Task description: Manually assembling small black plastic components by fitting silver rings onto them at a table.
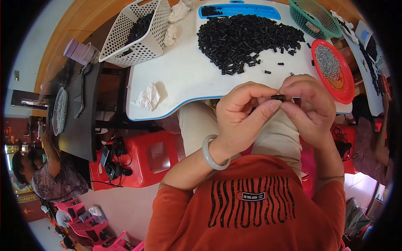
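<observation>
My left hand (245,109), with a pale bangle on its wrist, pinches a small black cylindrical part (277,97) between thumb and fingers. My right hand (309,104) meets it at the part's right end, thumb and fingers pressed together. Whatever sits in the right fingertips is hidden or too small to name. Both hands are just over the near edge of the white table (180,83). Beyond them spreads a large heap of similar black parts (247,39), a few lying loose at its near right side. A red plate (345,90) of small silvery pieces (327,60) stands beside my right hand.
A white perforated basket (144,48) with black parts stands at the back left, near crumpled tissue (147,97). At the back are a blue tray (268,11) and a green basket (326,29). A red stool (155,157) and another person (54,178) are to the left.
</observation>
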{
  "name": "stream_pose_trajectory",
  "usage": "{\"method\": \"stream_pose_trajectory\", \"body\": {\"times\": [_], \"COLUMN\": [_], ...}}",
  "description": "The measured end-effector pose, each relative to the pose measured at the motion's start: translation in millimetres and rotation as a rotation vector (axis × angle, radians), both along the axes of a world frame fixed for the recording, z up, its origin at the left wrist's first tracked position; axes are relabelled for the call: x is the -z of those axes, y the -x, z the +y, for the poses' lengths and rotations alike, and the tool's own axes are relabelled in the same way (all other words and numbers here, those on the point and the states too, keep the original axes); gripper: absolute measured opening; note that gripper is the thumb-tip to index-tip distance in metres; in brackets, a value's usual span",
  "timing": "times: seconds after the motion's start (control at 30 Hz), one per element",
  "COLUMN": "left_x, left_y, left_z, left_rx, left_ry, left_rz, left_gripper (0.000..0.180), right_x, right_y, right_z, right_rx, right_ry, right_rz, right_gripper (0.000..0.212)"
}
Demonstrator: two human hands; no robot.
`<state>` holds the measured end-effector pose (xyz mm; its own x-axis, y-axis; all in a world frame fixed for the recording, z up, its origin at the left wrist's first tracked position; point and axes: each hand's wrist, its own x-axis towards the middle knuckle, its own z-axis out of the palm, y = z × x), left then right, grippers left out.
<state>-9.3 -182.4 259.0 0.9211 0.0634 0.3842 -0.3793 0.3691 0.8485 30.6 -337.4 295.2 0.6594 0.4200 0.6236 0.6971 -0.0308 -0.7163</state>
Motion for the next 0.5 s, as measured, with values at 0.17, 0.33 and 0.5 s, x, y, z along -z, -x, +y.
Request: {"method": "stream_pose_trajectory", "body": {"times": [0.17,0.33,0.5], "left_x": [-4,-2,-6], "left_y": [7,4,0], "left_z": [-4,0,-2], "left_rx": [0.099,0.192,0.334], "left_ry": [0.163,0.193,0.223], "left_rz": [-0.006,0.093,0.245], "left_gripper": [0.017,0.016,0.015], "right_x": [2,-3,-1], "right_y": [8,7,5], "right_z": [-3,-8,-14], "right_rx": [-0.019,-0.008,-0.059], "right_ry": [-0.154,0.073,0.074], "right_rz": [0.048,-0.146,0.009], "right_gripper": [0.022,0.021,0.019]}}
